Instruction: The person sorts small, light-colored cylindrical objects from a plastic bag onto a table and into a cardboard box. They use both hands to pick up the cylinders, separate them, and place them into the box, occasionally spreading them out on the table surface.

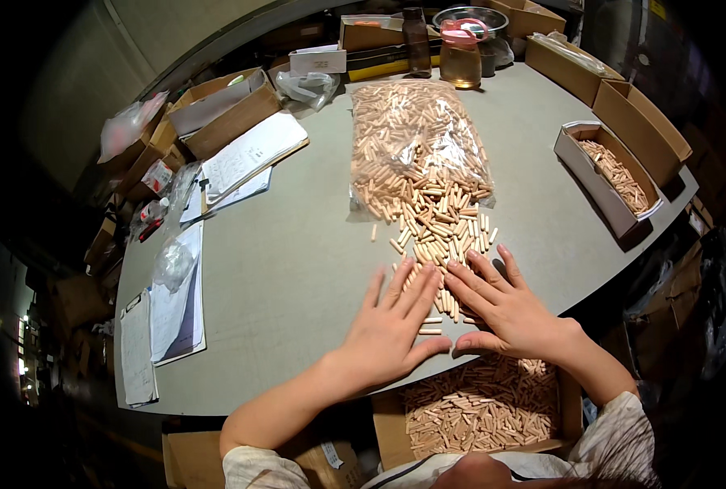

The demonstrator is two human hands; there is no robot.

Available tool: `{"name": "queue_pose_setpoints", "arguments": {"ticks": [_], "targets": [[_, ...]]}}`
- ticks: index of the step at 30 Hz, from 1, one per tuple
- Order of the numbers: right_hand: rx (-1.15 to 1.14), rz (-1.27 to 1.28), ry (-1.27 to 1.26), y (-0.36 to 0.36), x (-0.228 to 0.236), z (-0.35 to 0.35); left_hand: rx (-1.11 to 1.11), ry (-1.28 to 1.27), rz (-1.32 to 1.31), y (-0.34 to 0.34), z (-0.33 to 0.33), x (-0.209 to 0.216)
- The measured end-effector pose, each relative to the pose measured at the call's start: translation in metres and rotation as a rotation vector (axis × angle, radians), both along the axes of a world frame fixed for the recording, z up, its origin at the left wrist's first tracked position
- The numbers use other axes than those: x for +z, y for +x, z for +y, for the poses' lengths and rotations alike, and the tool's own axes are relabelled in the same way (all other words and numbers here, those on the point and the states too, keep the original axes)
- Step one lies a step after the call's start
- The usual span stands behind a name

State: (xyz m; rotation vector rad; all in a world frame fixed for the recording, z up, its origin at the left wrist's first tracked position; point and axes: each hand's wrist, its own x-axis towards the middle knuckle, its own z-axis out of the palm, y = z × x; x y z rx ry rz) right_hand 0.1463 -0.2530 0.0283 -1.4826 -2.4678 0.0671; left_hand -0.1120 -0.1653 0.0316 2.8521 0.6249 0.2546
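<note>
Many small wooden dowels [440, 224] spill from the mouth of a clear plastic bag [416, 122] and run down toward the table's near edge. My left hand [390, 322] lies flat with fingers spread, its fingertips on the left side of the spilled dowels. On their right side rests my right hand [505, 310], also flat and spread. Both thumbs point inward and nearly meet near the edge, with a few dowels between the hands. Below the edge, close to my body, a cardboard box [573, 405] holds a large heap of dowels.
At the right stands a narrow white box [579, 155] of dowels beside an empty brown box [644, 130]. Clipboards with papers [253, 155] lie along the left. A pink-lidded jug [461, 61], a dark bottle [416, 41] and a metal bowl [493, 18] stand at the back.
</note>
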Motion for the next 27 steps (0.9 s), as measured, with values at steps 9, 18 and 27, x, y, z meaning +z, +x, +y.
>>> {"name": "queue_pose_setpoints", "arguments": {"ticks": [9, 18, 27], "targets": [[-0.498, 0.892, 0.049, 0.042, -0.003, -0.007, 0.125, 0.022, 0.027, -0.001, 0.0, 0.004], [-0.145, 0.493, 0.068, 0.036, -0.006, 0.001, -0.087, 0.004, 0.019, 0.002, -0.003, 0.009], [-0.319, 1.037, -0.03, 0.044, -0.012, -0.004, -0.072, -0.242, -0.385, -0.001, 0.014, 0.003]]}}
